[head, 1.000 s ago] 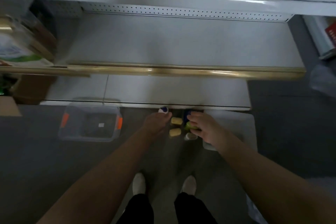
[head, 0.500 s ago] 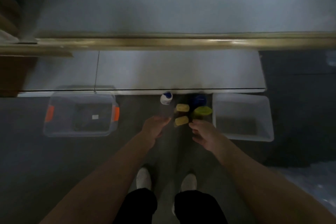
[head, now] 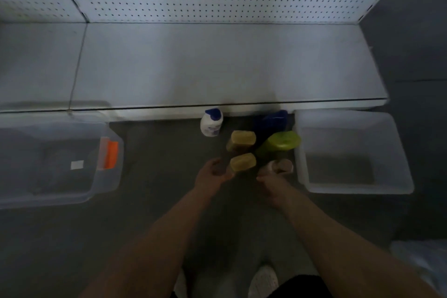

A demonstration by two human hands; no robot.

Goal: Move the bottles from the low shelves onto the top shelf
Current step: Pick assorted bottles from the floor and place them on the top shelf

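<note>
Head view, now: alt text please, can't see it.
Both hands, left hand and right hand, reach down to a cluster of bottles on the floor before an empty white shelf, between two clear bins.

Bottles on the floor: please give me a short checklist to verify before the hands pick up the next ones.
1. Bottles standing upright: the two yellow-capped bottles, the green-capped bottle and the white bottle: ok.
2. Left hand free: fingers curved beside the nearer yellow-capped bottle, grip cannot tell.
3. Right hand free: near the pale-capped bottle, grip cannot tell.
4. Shelf has bare space: ok.
5. White bin close beside the bottles, may hinder the right hand: not ok.
</note>
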